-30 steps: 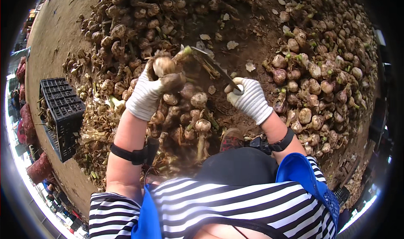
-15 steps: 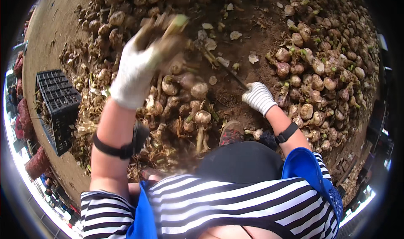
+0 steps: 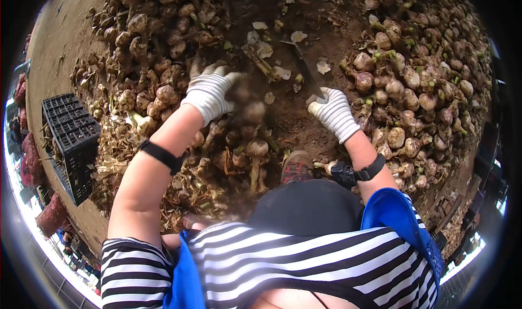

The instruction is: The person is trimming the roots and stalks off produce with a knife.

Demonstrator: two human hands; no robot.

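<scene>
- Looking down from the head, steeply, onto a ground point(image 3: 304, 129) of bare soil with heaps of garlic bulbs point(image 3: 413, 91).
- Sitting close above the striped shirt point(image 3: 283, 265), with both forearms coming in from the lower edge.
- Bending straight edges near the dark round rim, as at the black crate point(image 3: 70, 140) far left.
- Giving only one view, nothing shared.

Left hand point(image 3: 209, 94): fingers motion-blurred over the garlic heap point(image 3: 163, 48); grip undeterminable. Right hand point(image 3: 334, 112) covers the knife point(image 3: 304, 70) handle. Black crate point(image 3: 73, 140) partly distorted near the rim.
</scene>
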